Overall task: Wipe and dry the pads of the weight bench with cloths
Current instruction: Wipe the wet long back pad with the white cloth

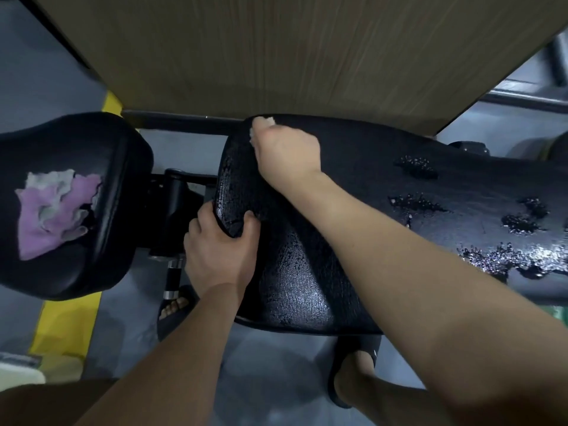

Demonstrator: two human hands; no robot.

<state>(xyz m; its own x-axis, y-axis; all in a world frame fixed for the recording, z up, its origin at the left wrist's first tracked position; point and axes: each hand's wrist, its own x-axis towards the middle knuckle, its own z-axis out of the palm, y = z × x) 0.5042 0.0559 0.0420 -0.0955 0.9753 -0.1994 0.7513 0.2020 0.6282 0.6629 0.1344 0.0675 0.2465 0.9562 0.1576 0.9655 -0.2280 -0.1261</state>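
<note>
The left hand (215,247) grips the back pad (295,272) at its near end. Beyond, the right hand (285,155) clutches a pale cloth (265,120) on its far corner (wet patches (519,224) to the right). 1 purple cloth (52,210) lies on the seat pad (101,142), a wood-grain panel (276,56) behind.

We are looking at a gym or workout room. The plainest sign is the weight bench: a black padded seat pad (61,142) on the left and, just beside it across a gap, a long black back pad (399,186). Between them we see the bench's black metal post (176,198) with a chrome-ringed knob (172,278) below it. The floor (276,364) is bare grey with a yellow stripe (61,321) painted on it. A wood-look panel (276,56) stands behind the bench, and grey metal bars (528,99) show at the upper right. We cannot tell whether the room is private or public.
</note>
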